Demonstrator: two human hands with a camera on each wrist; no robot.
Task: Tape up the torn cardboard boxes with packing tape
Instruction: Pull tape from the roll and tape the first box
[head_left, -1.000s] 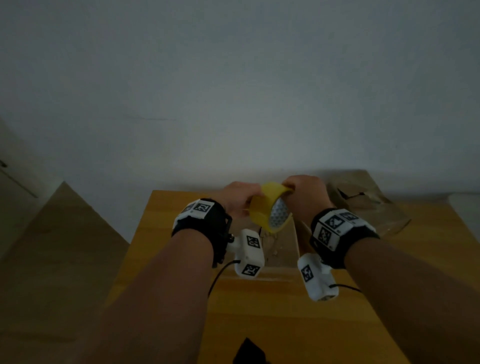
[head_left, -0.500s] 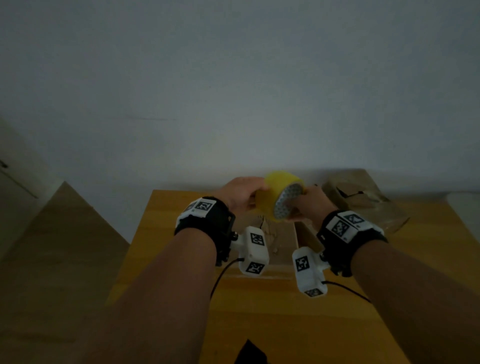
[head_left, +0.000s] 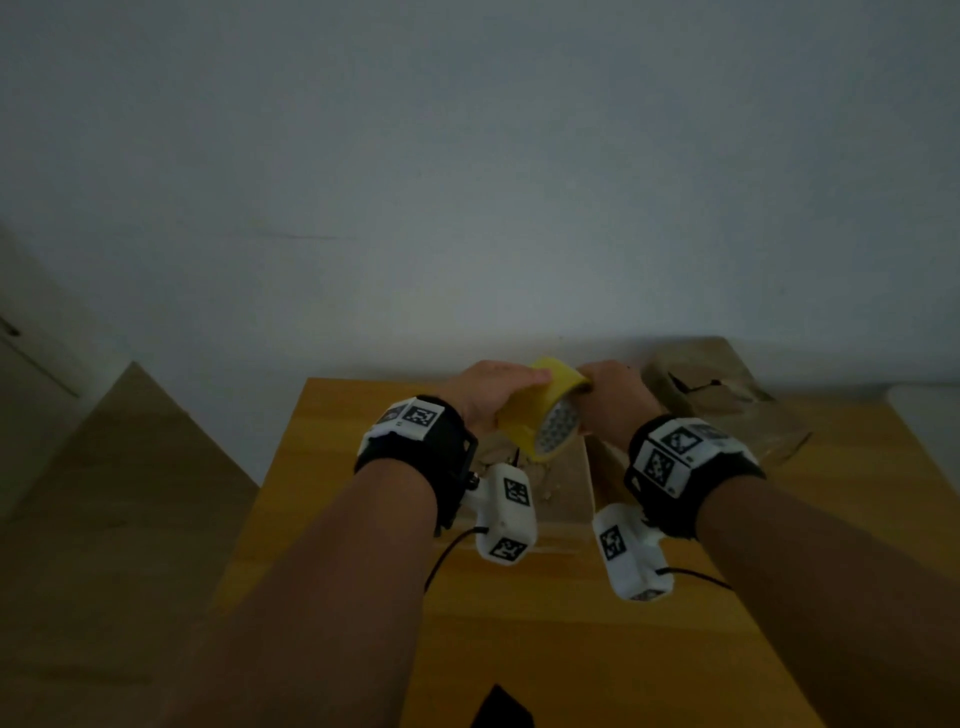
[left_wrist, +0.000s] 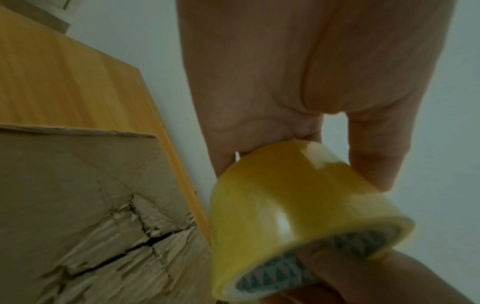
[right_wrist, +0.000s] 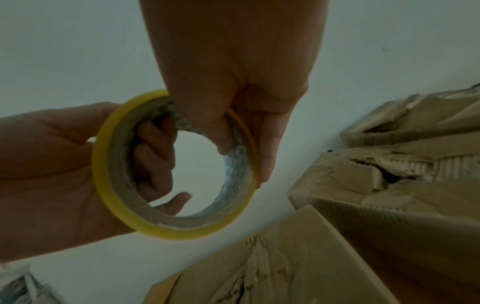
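Both hands hold a yellow roll of packing tape (head_left: 540, 415) in the air above a cardboard box (head_left: 563, 486). My left hand (head_left: 498, 384) grips the roll from the left, its fingers (right_wrist: 153, 156) curled through the core. My right hand (head_left: 605, 395) pinches the roll's right rim, thumb (right_wrist: 221, 133) inside and fingers outside. The roll (left_wrist: 285, 205) is tilted, its patterned core facing me. The box under it has a jagged, crumpled tear (left_wrist: 145, 236) in its top. No loose tape end is visible.
A second crushed, torn box (head_left: 717, 400) lies at the back right of the wooden table (head_left: 337, 519), against the white wall. A small black object (head_left: 501, 709) sits at the table's near edge. Floor lies to the left.
The roll rose and tipped half a second ago, then came back down a little. My right hand shifted its hold from under the roll to its upper right rim.
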